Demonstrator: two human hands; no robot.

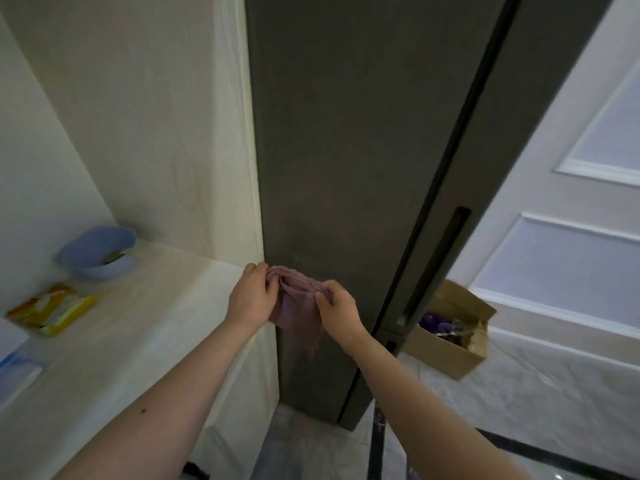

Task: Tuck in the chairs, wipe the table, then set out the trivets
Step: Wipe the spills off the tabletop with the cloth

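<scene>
Frame centre: left hand (252,299) and right hand (337,308) both pinch purple cloth (298,310) against dark fridge (346,150).

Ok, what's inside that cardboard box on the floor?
The cardboard box is open: purple items and crinkled packaging show on top, too blurred to identify. Anything beneath them is covered.

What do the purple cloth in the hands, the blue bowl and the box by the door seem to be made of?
Purple cloth: soft woven fabric; it bunches and hangs limp.
Blue bowl: probably plastic; smooth, even matt colour.
Box: brown corrugated cardboard, it seems, with open flaps.
</scene>
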